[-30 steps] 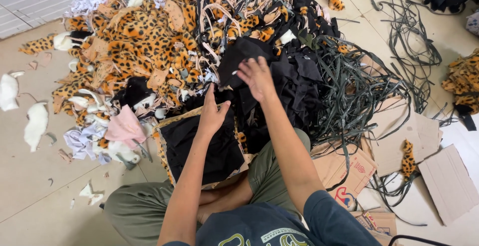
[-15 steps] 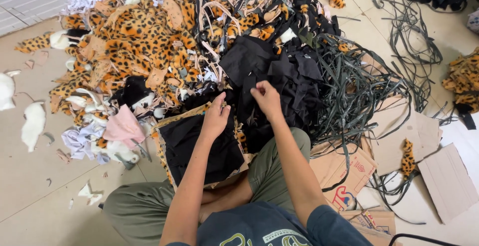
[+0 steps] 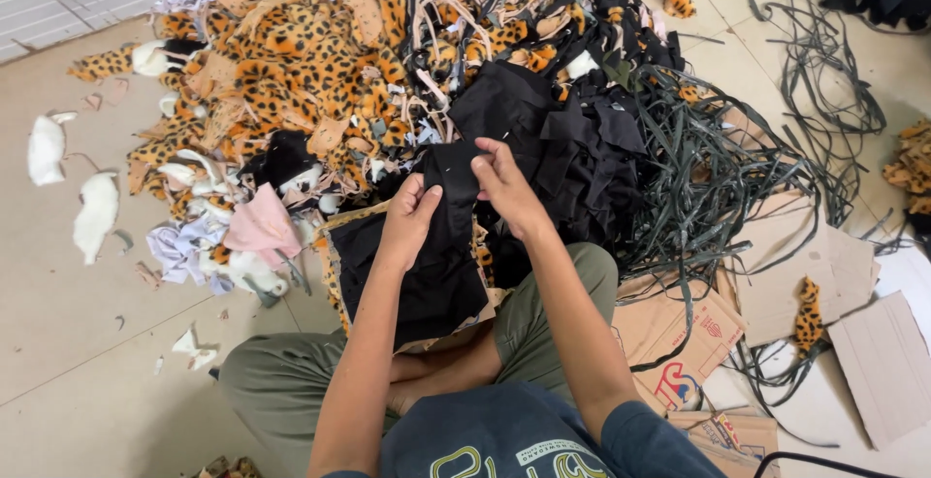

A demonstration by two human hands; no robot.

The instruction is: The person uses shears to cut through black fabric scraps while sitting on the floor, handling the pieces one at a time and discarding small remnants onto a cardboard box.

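Fingers of both hands are pinched shut on one small black fabric scrap, held up just over the near edge of the heap. The left hand grips the scrap's left side with thumb and curled fingers; the right hand holds its top right corner, fingertips bent down over the edge. The two hands are just beside each other, the scrap stretched between them.

Directly below the hands, a stack of flat black fabric pieces rests on the person's lap, lying on a piece of brown cardboard whose edge shows at the near side. The person sits cross-legged on the floor in olive trousers and a dark blue shirt.

Far from the hands spreads a big pile of leopard-print plush offcuts, orange with black spots, mixed with tan strips. To the right of it lies a mound of loose black cloth cuttings, and further right a tangle of thin dark green strips trails over the floor. On the left, a pink fabric piece and white fluffy scraps lie on the pale tiled floor. Near right, flattened brown cardboard boxes lie on the floor, one small leopard-print bit resting on them.
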